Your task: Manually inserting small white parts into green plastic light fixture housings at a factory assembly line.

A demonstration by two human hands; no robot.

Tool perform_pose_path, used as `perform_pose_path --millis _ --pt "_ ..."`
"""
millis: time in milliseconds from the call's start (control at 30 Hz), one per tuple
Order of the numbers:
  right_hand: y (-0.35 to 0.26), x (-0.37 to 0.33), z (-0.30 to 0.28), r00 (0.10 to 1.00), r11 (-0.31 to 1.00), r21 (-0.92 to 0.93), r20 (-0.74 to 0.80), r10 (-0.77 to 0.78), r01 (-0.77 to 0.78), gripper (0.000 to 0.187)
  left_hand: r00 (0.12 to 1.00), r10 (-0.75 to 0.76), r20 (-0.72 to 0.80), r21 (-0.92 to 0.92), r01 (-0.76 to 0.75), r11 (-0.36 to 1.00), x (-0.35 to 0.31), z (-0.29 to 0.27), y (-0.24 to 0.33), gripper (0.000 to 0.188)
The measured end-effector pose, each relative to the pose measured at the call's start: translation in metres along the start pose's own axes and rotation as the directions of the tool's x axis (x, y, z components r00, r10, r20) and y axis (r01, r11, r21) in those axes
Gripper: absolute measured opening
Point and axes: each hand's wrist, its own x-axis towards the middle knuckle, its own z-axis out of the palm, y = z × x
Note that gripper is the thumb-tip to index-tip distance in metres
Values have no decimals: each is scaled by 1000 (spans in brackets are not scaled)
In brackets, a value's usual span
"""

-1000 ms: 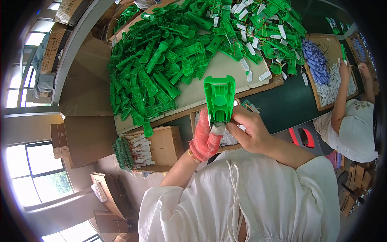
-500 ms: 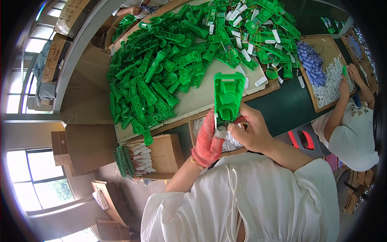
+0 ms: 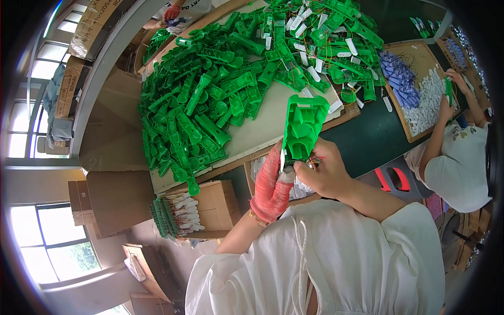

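Note:
An open green plastic housing shell (image 3: 303,126) stands up from my hands, its hollow inner side facing me and its top leaning a little right. My left hand (image 3: 271,184), in a red glove with pale fingertips, is closed around its lower end. A white piece (image 3: 283,158) shows along the shell's left edge by the glove. My bare right hand (image 3: 329,170) is pinched at the shell's lower right, where thin wires (image 3: 314,161) stick out by the fingers. The fingertips partly hide what lies at the lower end.
A big heap of green shells (image 3: 210,94) covers the table, with white wired pieces (image 3: 316,73) at its right. A cardboard box (image 3: 223,202) at lower left holds circuit boards and white parts. A tray (image 3: 415,137) holds purple and white parts beside a co-worker (image 3: 457,168). Another person's gloved hand (image 3: 172,12) shows far left.
The shell has tipped to the right in my hands, and more of the thin wires shows by my right fingers. The co-worker's hands at the right have shifted with a green piece.

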Motion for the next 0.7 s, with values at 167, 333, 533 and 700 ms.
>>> perform_pose_path --millis 167,333,533,700 --pt "0 1 0 995 993 -67 -6 -96 95 11 1000 11 -26 -69 -13 998 -2 3 -4 52" --pt "4 2 6 983 987 -76 -109 -148 140 18 1000 13 -14 -75 -14 997 -5 3 -6 54" --pt "11 6 21 944 976 -124 -261 -204 177 16 989 41 -144 -30 -46 998 -5 11 -9 57" --pt "26 2 6 994 987 158 -93 55 -39 14 990 -116 77 -275 133 952 7 -2 1 68"
